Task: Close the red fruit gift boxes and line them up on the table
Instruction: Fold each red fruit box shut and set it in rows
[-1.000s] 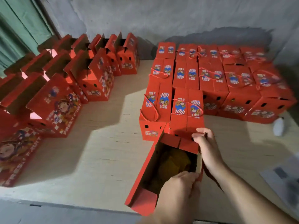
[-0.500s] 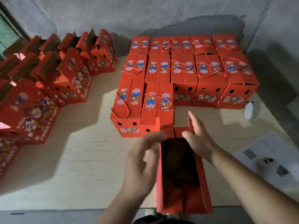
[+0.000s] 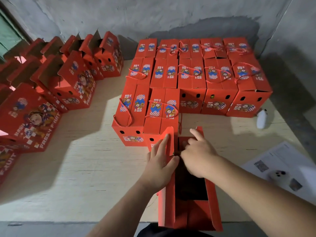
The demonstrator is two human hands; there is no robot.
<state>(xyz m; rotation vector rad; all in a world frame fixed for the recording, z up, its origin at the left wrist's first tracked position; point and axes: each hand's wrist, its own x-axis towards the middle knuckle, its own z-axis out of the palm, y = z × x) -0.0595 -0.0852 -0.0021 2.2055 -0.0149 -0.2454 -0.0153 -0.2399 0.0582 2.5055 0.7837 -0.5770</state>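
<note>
An open red gift box (image 3: 188, 214) stands at the table's near edge, its top flaps up and its inside dark. My left hand (image 3: 159, 164) lies flat against the outside of the left flap (image 3: 169, 139), thumb hooked over the flap's edge. My right hand (image 3: 199, 154) reaches into the box's far end with fingers bent and the index finger pointing at the right flap (image 3: 200, 130); what it touches is hidden. Several closed boxes (image 3: 191, 77) with red cord handles stand in rows just behind.
Several open boxes (image 3: 71, 82) with raised flaps line the left side of the wooden table (image 3: 82, 165). A white bottle (image 3: 262, 118) stands at the right, and printed sheets (image 3: 280, 170) lie at the near right. A grey wall rises behind.
The box has turned to stand lengthwise at the table edge. My left hand came onto the left flap, and my right hand went down into the box's far end.
</note>
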